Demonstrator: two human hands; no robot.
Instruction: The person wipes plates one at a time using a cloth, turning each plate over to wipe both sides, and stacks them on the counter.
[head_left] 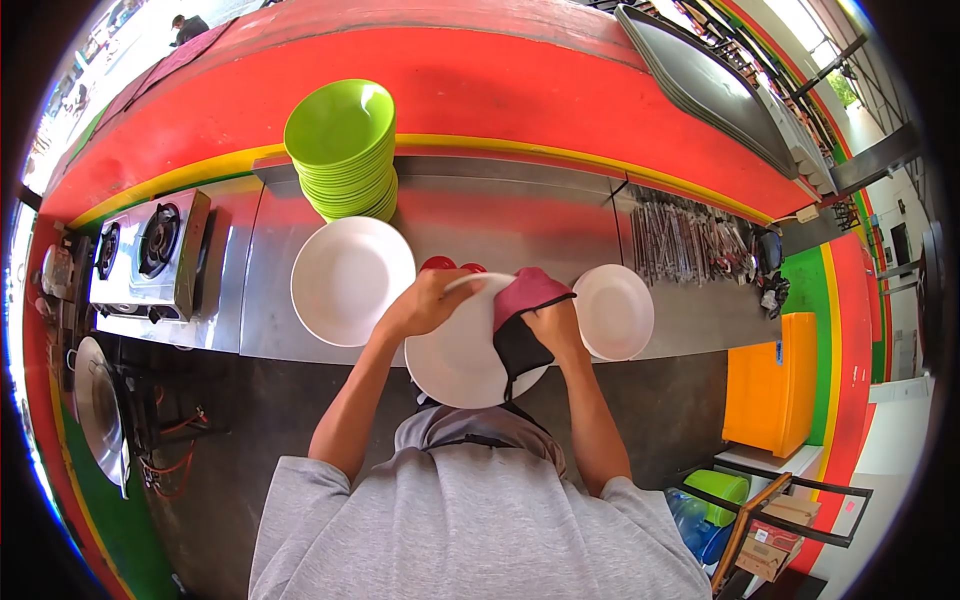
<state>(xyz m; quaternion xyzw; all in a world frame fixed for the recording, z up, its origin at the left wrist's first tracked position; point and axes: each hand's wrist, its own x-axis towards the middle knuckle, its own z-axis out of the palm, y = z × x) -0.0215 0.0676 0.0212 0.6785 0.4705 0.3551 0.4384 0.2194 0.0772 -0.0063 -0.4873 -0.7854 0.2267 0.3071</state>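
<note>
My left hand (430, 300) grips the far rim of a large white plate (450, 355), which is held tilted at the counter's front edge. In my right hand (557, 328) is a maroon and black cloth (527, 300), draped over the right part of that plate. To the left stands a white bowl (352, 282), in front of a tall stack of green bowls (342, 130). Another white bowl (614, 312) is just right of my right hand. Small red items (438, 263) show behind the plate, mostly hidden by it and my left hand.
A two-burner gas stove (150, 255) stands on the left of the steel counter (500, 215). Wrapped utensils (690, 240) lie at the right. Dark trays (705, 85) are stacked on the red ledge (480, 75). Below right is an orange box (770, 390); a wok (100, 410) is at left.
</note>
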